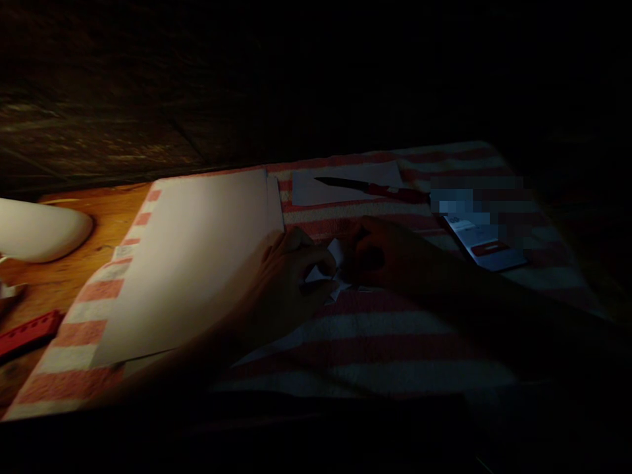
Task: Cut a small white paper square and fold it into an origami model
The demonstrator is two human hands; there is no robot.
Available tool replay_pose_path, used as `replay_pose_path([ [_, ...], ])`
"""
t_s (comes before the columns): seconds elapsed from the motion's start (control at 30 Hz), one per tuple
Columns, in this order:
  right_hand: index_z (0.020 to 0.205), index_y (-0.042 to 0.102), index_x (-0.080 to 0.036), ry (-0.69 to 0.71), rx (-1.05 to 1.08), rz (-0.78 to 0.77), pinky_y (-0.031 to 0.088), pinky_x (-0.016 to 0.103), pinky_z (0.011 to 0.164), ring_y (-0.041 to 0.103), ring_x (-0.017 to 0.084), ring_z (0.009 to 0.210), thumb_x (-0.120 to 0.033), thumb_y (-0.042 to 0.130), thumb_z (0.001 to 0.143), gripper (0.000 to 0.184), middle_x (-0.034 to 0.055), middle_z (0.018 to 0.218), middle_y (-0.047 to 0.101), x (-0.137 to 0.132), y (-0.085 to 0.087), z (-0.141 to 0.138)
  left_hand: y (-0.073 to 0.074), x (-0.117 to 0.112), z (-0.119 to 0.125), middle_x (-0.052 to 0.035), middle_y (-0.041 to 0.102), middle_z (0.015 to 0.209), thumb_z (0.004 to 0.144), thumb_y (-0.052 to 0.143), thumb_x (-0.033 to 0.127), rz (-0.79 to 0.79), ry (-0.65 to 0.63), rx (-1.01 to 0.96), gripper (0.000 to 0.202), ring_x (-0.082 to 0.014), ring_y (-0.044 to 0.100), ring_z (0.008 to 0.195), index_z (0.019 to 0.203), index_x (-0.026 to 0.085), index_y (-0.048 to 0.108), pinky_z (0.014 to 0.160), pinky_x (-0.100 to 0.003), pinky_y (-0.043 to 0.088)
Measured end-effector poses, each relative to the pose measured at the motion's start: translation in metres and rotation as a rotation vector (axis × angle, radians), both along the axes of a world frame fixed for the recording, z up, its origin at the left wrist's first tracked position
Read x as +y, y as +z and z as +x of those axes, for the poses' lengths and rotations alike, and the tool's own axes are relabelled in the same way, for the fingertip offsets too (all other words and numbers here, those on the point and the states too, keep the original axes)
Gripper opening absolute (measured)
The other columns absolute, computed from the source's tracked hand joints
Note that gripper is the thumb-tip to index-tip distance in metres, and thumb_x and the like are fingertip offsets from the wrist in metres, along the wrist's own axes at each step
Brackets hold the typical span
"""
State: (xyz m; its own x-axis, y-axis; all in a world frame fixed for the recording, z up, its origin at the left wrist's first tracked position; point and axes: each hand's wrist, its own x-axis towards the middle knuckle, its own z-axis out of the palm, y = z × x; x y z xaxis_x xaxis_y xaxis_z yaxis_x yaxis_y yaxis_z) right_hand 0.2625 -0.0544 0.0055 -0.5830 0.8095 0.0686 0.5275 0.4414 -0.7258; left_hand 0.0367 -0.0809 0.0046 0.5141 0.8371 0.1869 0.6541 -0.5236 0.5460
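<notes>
Between my two hands is a small piece of folded white paper (336,251), with several points sticking out. My left hand (291,270) pinches it from the left, thumb and forefinger closed on its edge. From the right, my right hand (378,253) has its fingers curled against the same paper; deep shadow hides part of the grip. Left of my hands lie large white paper sheets (192,250), partly under my left forearm. Beyond my hands, a knife (345,184) with a dark blade and red handle rests across a smaller white paper piece (309,191).
A red-and-white striped towel (390,329) covers the table. On the right lies a phone (486,243) with its screen lit. At the left, a white rounded object (44,230) and a red object (29,332) sit on bare wood (106,224). A dark wall stands behind.
</notes>
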Motion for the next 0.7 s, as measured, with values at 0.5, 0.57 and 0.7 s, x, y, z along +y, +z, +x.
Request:
replay_pose_path([
  [0.5, 0.093, 0.071, -0.021, 0.267, 0.210, 0.009, 0.052, 0.038, 0.095, 0.060, 0.020, 0.107, -0.017, 0.072, 0.086, 0.009, 0.0065, 0.114, 0.057, 0.001, 0.000, 0.015, 0.013, 0.011, -0.018, -0.0047, 0.059, 0.132, 0.077, 0.062, 0.003, 0.192, -0.434, 0.139, 0.046, -0.0258, 0.054, 0.123, 0.115, 0.028, 0.071, 0.104, -0.045, 0.038],
  [0.57, 0.098, 0.070, -0.022, 0.251, 0.160, 0.048, 0.052, 0.040, 0.097, 0.057, 0.022, 0.110, -0.018, 0.077, 0.081, 0.019, 0.0071, 0.118, 0.055, -0.002, 0.001, 0.016, 0.011, 0.013, -0.018, -0.0042, 0.062, 0.132, 0.080, 0.061, 0.004, 0.199, -0.458, 0.130, 0.044, -0.0244, 0.055, 0.125, 0.117, 0.027, 0.069, 0.105, -0.044, 0.038],
  [0.7, 0.098, 0.066, -0.023, 0.231, 0.124, 0.078, 0.053, 0.039, 0.093, 0.056, 0.023, 0.108, -0.028, 0.083, 0.077, 0.027, 0.0072, 0.118, 0.053, -0.004, 0.001, 0.017, 0.008, 0.016, -0.019, -0.0034, 0.066, 0.126, 0.083, 0.062, 0.007, 0.242, -0.470, 0.107, 0.039, -0.0235, 0.059, 0.121, 0.114, 0.028, 0.069, 0.105, -0.043, 0.039],
])
